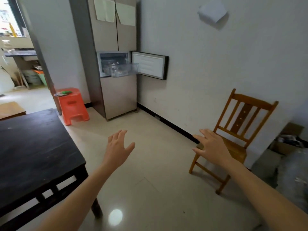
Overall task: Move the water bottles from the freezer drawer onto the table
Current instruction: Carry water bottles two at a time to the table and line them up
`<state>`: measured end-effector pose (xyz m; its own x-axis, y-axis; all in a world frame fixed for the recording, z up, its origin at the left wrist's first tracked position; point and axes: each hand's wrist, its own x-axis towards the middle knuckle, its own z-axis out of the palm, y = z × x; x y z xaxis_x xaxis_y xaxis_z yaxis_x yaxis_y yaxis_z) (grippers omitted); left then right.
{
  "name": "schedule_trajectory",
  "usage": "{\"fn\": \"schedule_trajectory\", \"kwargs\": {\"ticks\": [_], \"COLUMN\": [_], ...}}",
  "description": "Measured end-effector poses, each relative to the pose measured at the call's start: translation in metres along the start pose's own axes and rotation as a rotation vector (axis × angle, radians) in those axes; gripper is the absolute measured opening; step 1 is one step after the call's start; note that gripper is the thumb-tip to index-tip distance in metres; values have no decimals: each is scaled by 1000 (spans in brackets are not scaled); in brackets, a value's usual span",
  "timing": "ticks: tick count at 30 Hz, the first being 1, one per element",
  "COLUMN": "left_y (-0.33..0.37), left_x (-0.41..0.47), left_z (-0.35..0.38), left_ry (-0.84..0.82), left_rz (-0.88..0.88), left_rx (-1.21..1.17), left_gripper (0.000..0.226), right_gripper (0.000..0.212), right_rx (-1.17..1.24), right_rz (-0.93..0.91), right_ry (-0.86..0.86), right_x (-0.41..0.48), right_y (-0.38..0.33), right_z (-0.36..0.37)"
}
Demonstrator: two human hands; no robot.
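Head view: our bare left hand point(119, 145) and right hand point(210, 144) hover spread and empty, since the clear plastic freezer drawer point(124, 70) stands pulled out, well apart from us.

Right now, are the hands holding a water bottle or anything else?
No, nothing is held. The left hand and the right hand are both open and empty, fingers spread in the air above the floor, far from the open freezer drawer.
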<state>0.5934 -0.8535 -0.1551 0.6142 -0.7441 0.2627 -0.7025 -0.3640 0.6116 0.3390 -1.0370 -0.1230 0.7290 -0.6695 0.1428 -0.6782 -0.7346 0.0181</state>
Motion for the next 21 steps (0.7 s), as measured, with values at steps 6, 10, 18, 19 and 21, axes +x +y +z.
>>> {"fn": "schedule_trajectory", "kwargs": {"ticks": [6, 10, 18, 19, 21], "left_y": [22, 63, 128, 132, 144], "left_x": [64, 121, 207, 213, 232], "left_z": [50, 105, 188, 194, 210], "left_ry": [11, -11, -109, -111, -110], "left_rz": [-43, -53, 24, 33, 47], "left_rx": [12, -49, -64, -59, -47], "left_gripper": [58, 57, 58, 58, 58], "right_gripper": [58, 59, 60, 60, 60], "right_rx": [-41, -82, -50, -56, -60], "right_rz": [-11, -34, 84, 86, 93], "right_ry": [-12, -83, -67, -74, -70], "right_x": [53, 93, 143, 147, 162], "right_y": [53, 97, 209, 218, 244], "right_z": [11, 15, 20, 22, 25]}}
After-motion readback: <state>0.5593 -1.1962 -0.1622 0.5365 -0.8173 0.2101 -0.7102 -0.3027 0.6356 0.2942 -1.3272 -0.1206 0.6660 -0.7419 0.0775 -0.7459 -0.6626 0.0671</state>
